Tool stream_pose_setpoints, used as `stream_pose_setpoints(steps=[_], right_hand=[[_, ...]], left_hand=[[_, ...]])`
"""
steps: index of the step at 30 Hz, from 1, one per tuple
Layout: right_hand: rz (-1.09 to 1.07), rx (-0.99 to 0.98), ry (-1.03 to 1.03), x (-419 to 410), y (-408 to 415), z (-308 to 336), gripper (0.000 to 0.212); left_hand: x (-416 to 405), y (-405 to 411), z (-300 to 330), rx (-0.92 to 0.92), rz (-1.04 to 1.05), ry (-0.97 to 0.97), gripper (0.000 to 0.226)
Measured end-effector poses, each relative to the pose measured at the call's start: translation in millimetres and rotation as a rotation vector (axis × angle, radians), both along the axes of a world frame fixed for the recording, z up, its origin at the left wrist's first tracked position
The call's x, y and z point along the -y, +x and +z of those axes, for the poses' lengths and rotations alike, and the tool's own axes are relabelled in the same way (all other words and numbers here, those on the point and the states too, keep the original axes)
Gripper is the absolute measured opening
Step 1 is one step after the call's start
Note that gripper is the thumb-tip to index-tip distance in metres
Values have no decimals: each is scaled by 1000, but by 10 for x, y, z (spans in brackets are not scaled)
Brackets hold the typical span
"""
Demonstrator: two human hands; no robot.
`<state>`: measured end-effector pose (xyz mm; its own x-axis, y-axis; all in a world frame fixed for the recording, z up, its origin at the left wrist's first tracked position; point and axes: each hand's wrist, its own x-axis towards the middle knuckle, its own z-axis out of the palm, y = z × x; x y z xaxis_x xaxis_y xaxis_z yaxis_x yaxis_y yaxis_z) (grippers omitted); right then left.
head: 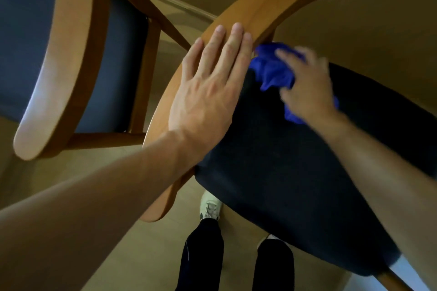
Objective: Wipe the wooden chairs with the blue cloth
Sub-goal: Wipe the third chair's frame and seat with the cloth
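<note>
No text, label, brand, number or sign can be read anywhere in this view. The shoe (pixel 211 207) bears a small dark mark on its side, possibly a logo, but it is too small and blurred to make out.
</note>
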<state>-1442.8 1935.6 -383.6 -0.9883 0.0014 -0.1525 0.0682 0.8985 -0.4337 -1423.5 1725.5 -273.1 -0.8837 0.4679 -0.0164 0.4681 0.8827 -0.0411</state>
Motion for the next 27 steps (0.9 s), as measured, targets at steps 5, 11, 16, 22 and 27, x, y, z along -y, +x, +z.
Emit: stream_pose_setpoints(steps=[5, 11, 16, 22, 27], right_hand=[[-156, 92, 44, 214, -15, -164, 67], [226, 231, -191, 1301, 1679, -49, 75], [586, 216, -281, 906, 1407, -40, 65], [-137, -37, -39, -249, 132, -59, 60], [-50, -6, -40, 189, 625, -143, 56]], left_hand=[[-9, 8, 6, 7, 8, 3, 84], [-13, -3, 8, 48, 16, 13, 76], [-24, 30, 14, 1, 14, 24, 72], [1, 3, 5, 0, 10, 24, 76], [-33, 7, 48, 17, 6, 34, 75]])
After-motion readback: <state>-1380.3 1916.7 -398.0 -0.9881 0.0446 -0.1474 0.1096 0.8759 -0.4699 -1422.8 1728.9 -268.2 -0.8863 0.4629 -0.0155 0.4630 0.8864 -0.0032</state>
